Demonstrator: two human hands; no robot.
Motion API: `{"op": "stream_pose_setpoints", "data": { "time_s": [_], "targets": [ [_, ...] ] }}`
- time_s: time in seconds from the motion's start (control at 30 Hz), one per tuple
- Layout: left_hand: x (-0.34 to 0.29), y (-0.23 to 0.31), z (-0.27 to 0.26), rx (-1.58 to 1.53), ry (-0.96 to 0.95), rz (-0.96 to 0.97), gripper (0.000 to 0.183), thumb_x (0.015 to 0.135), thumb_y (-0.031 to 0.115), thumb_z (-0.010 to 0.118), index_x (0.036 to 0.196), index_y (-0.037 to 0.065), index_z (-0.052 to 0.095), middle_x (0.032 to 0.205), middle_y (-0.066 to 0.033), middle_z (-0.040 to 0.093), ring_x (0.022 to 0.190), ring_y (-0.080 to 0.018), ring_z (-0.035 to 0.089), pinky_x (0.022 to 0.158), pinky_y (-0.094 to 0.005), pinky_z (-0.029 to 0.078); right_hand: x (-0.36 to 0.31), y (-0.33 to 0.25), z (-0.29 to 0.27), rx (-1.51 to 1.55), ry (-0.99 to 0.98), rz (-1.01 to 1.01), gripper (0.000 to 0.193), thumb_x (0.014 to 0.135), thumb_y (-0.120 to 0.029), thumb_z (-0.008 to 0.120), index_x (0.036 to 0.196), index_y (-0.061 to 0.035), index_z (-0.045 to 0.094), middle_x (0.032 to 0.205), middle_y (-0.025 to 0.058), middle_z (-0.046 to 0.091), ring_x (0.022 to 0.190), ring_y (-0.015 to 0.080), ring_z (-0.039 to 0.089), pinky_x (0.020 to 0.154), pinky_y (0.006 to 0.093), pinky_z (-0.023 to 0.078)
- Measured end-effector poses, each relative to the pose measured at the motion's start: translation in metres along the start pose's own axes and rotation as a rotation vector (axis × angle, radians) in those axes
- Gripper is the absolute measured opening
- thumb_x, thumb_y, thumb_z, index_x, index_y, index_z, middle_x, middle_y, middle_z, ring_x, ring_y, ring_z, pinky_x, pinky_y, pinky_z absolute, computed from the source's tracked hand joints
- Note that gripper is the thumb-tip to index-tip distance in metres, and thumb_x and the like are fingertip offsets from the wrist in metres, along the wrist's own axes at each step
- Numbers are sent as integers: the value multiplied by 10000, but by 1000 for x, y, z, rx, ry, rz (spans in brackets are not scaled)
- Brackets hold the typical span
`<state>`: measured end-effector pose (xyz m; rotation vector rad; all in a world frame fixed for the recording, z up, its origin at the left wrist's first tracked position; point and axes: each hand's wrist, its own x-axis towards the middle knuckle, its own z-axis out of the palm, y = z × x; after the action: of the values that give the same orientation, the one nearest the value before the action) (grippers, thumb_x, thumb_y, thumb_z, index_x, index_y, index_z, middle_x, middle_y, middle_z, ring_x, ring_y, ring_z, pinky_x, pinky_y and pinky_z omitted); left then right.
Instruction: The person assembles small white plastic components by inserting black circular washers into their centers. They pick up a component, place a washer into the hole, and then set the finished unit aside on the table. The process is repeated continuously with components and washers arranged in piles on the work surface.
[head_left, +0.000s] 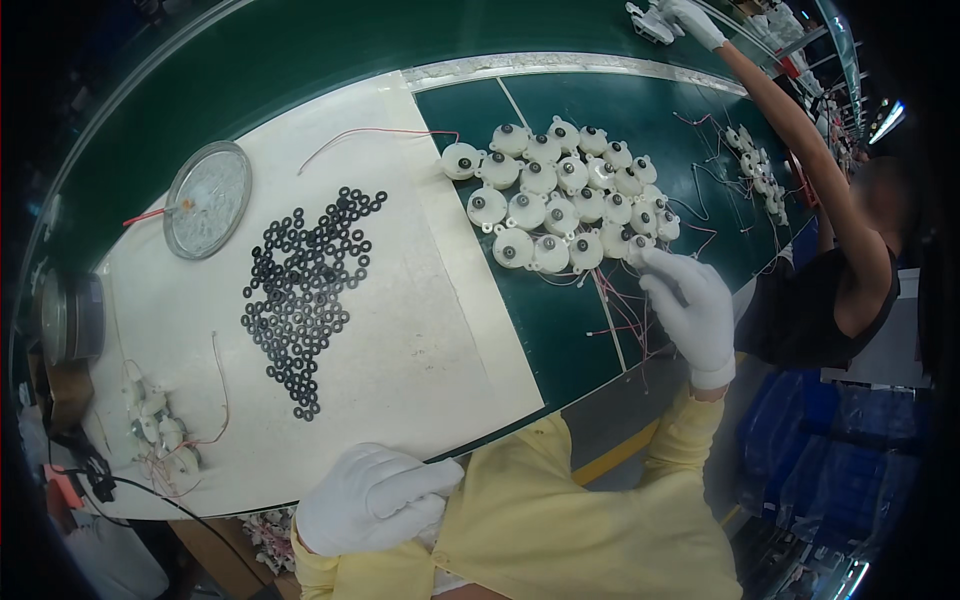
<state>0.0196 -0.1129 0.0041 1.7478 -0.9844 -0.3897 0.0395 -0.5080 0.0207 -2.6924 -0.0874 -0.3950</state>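
Note:
A group of white round motors (540, 178) with dark centre shafts and thin red and white wires lies on the green mat. My right hand (690, 310), in a white glove, has its thumb and fingertips closed at the group's lower right corner, on the edge of a white motor (637, 246). My left hand (385, 500), gloved too, is at the table's front edge close to my body. Its fingers are curled together, and anything inside them is hidden. Many small black rings (305, 290) are spread over the white sheet, left of the motors.
A round clear dish (208, 200) with a red stick stands at the far left of the white sheet (420, 330). More wired white parts (160, 425) lie near left; others (757, 170) are at the right. A co-worker's bare arm (800, 130) reaches across at the right, gloved hand on a white part.

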Motion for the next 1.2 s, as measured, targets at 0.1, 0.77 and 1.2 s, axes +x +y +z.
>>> {"op": "stream_pose_setpoints", "data": {
  "time_s": [0.1,0.77,1.2],
  "targets": [
    [-1,-1,0,-11,-19,-13,324,876,137,688,1176,16,669,750,-74,651,660,-294,631,605,-381,489,-1,1,0,-27,31,-54,230,804,-63,774,1031,-91,748,907,62,752,789,245,691,737,340,478],
    [-4,0,-3,-7,-71,-46,339,819,64,665,1155,22,661,852,-80,701,733,-305,665,666,-403,508,20,8,5,-331,123,-213,377,902,-324,723,1212,-111,700,1287,139,643,1156,333,601,914,437,451],
    [-4,6,-6,11,-79,-47,352,808,28,663,1159,12,659,894,-86,726,766,-309,680,681,-411,509,21,10,8,-165,121,-191,377,906,-278,717,1216,-65,694,1198,154,684,1105,352,629,940,439,471]
  ]
}}
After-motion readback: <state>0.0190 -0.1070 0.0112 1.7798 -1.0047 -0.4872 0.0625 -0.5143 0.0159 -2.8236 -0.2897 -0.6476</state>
